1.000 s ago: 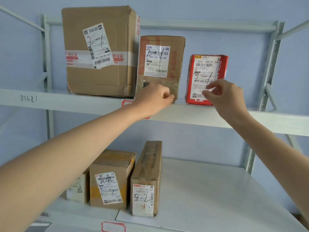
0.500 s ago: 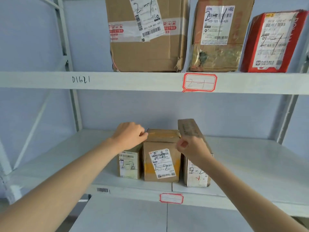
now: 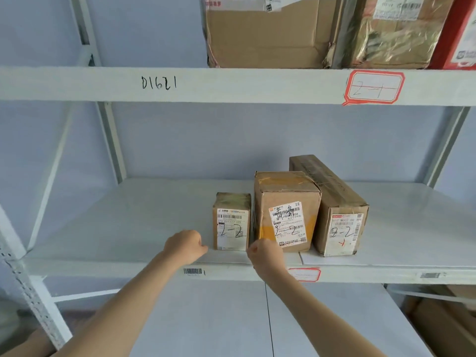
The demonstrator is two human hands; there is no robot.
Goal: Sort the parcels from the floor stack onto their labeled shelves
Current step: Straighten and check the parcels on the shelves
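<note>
The top edge cuts off the three upper parcels [image 3: 268,34]; the red one [image 3: 463,34] also runs off right. The lower tag [image 3: 307,274] is part hidden by the right hand [image 3: 265,256]

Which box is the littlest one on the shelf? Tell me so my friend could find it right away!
Find the white middle shelf under the edge marked D1621. Three brown parcels stand in a row there, each marked 2-2. The littlest parcel is the leftmost, shorter than the medium parcel beside it and the long parcel, and nearest both hands.
</note>
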